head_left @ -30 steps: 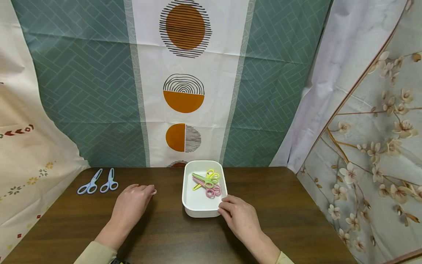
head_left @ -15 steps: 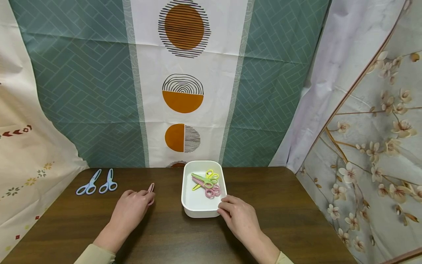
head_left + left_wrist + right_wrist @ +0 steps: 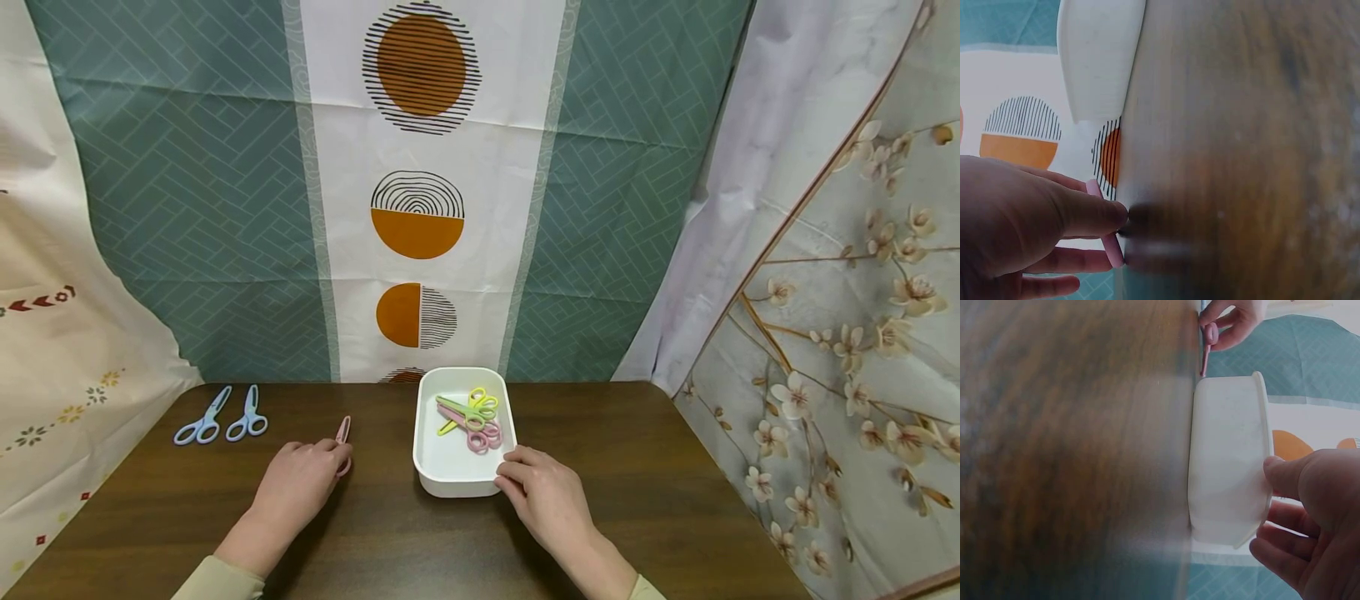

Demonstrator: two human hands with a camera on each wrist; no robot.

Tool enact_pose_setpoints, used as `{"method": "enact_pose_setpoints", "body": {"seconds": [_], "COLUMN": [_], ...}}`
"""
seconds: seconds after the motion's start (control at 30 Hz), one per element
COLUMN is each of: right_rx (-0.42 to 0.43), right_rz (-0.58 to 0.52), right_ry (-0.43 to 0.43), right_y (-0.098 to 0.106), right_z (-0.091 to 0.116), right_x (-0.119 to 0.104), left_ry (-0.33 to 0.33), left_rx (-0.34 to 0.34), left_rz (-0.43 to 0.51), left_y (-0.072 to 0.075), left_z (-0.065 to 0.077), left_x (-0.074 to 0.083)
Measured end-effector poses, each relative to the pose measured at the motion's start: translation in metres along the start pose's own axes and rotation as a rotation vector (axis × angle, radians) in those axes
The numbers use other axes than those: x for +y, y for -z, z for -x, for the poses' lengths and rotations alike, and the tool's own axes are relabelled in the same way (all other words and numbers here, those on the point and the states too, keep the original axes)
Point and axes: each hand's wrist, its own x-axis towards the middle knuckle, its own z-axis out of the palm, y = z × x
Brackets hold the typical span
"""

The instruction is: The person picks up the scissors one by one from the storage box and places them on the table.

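My left hand (image 3: pixel 296 483) pinches a pair of pink scissors (image 3: pixel 343 430) low over the table, left of the white bin (image 3: pixel 459 487). In the left wrist view these scissors (image 3: pixel 1113 252) show between thumb and fingers, one end at the tabletop; the fingers hide part of them. With thumb and fingers, my right hand (image 3: pixel 551 500) grips the bin's rim at its near right corner. Inside the bin, green scissors (image 3: pixel 459 407), pink scissors (image 3: pixel 477 438) and yellow scissors (image 3: pixel 480 395) overlap in a pile.
Two pairs of light blue scissors lie at the table's far left: one longer pair (image 3: pixel 202 423) and one shorter pair (image 3: pixel 248 421). Behind the dark wooden table (image 3: pixel 405 550) hangs a patterned curtain (image 3: pixel 600 250). A floral cloth (image 3: pixel 825 400) stands along the right side.
My left hand has shifted slightly nearer me and lowered the pink scissors, whose blade end now shows beyond the fingers. The right hand and the bin have stayed put.
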Motion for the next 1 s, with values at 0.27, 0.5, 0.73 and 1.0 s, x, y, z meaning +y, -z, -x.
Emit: {"method": "enact_pose_setpoints", "body": {"seconds": [0.27,0.5,0.73,1.0], "right_rx": [-0.005,-0.005,-0.002,-0.010], "right_rz": [-0.003,-0.005,-0.005,-0.005], "right_ry": [-0.008,-0.006,-0.005,-0.008], "right_y": [0.000,-0.001,-0.001,-0.001], "right_z": [0.001,0.001,0.001,0.000], "right_x": [0.001,0.001,0.001,0.001], "left_ry": [0.018,0.105,0.153,0.170], "left_rx": [-0.062,-0.176,-0.327,-0.362], "left_rz": [-0.018,-0.033,0.017,0.066], "left_y": [0.001,0.011,0.020,0.021], "left_z": [0.002,0.007,0.008,0.010], "left_x": [0.008,0.026,0.041,0.043]}}
